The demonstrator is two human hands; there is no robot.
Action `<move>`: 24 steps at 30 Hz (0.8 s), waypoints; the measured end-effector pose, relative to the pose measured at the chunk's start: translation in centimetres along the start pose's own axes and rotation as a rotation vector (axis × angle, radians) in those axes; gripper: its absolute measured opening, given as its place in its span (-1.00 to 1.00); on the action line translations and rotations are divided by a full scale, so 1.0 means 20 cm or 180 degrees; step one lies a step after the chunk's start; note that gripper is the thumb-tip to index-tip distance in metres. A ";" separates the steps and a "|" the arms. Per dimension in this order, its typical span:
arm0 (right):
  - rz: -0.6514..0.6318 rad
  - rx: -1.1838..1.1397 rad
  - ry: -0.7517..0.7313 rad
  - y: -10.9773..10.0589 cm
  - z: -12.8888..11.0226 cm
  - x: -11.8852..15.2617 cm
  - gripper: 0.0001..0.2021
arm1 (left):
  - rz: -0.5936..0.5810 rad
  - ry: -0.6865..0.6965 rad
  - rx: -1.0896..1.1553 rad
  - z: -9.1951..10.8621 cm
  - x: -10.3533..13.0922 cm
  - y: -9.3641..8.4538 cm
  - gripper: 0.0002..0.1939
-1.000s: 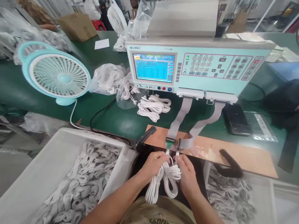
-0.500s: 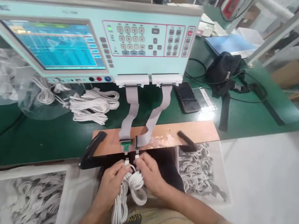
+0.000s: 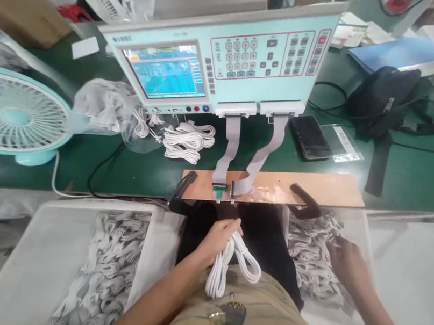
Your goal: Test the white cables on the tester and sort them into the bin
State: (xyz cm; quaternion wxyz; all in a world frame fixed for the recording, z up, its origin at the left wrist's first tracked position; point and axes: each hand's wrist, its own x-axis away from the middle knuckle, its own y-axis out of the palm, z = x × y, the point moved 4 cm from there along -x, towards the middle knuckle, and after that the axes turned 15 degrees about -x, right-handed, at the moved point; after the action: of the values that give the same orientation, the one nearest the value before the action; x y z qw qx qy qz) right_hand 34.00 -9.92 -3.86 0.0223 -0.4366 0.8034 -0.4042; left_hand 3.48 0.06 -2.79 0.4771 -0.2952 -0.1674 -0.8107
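Note:
My left hand (image 3: 222, 238) is closed around a bundled white cable (image 3: 247, 262), whose coiled loops hang over my lap. Over the right-hand bin (image 3: 367, 261), my right hand (image 3: 345, 256) is at the heap of white cables (image 3: 311, 252); its fingers are smeared by motion, so their grip cannot be made out. A small green connector board (image 3: 219, 191) sits at the front edge of a copper-coloured board (image 3: 335, 188). Beside it is a second connector (image 3: 233, 191). Grey ribbon cables (image 3: 231, 145) run from both up to the tester (image 3: 264, 91), whose screen is lit.
Black clamps (image 3: 182, 192) grip the board's edge. On the green table (image 3: 149, 179) are more coiled white cables (image 3: 188, 142), a phone (image 3: 311, 138), a black bag (image 3: 382, 95) and a turquoise fan (image 3: 16, 113). A left-hand bin (image 3: 40, 250) holds more cable bundles.
Both hands have left the connectors. My left hand has drawn back toward my lap with the cable, and my right hand has swung right to the bin. The view has turned left, showing the fan.

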 end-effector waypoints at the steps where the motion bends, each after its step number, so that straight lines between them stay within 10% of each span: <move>1: -0.0363 -0.0251 -0.0289 0.06 -0.06 0.07 -0.61 | 0.0022 0.0032 -0.0037 0.00 0.00 0.02 -0.56; 5: -0.2373 -0.1637 -0.1061 0.40 -0.43 0.43 -0.71 | 0.0140 0.0354 -0.0386 0.02 -0.01 0.07 -0.56; 14: -0.3930 -0.2184 -0.0863 0.59 -0.63 0.46 -0.73 | -0.0781 0.0810 -0.1030 0.13 0.16 -0.13 -0.70; 24: -0.2276 -0.0804 -0.2739 0.64 -0.76 0.51 -0.86 | -0.0471 0.0102 0.0019 0.00 0.09 -0.19 -0.78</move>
State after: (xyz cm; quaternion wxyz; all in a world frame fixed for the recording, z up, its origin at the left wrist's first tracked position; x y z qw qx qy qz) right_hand 13.07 -4.06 1.04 0.1569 -0.8057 0.5664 -0.0734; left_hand -0.50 0.76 -1.55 0.4195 -0.2675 -0.1835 -0.8478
